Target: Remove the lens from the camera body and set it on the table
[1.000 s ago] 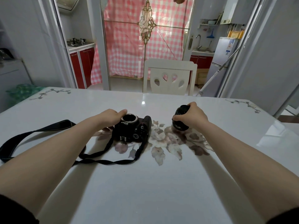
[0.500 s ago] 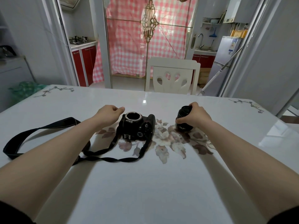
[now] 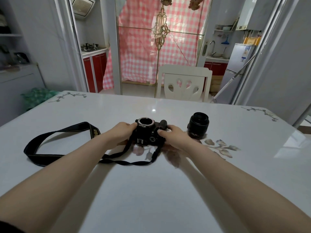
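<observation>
A black camera body point(image 3: 148, 132) lies on its back on the white table point(image 3: 151, 190), its open lens mount facing up. My left hand point(image 3: 122, 132) grips its left side and my right hand point(image 3: 173, 136) grips its right side, thumb on top. The black lens point(image 3: 198, 124) stands upright on the table just right of my right hand, with nothing touching it. The black neck strap point(image 3: 64, 145) trails from the camera across the table to the left.
A white chair point(image 3: 184, 83) stands at the table's far edge. Beyond it are a glass door with a pink checked curtain point(image 3: 143, 47), red kitchen cabinets point(image 3: 95, 71) and a fridge point(image 3: 235, 68). A floral print point(image 3: 222, 147) marks the table's middle.
My right hand let go of the lens, which now stands alone, and moved left onto the camera body. My left hand closed on the camera's left side. The view tilted slightly.
</observation>
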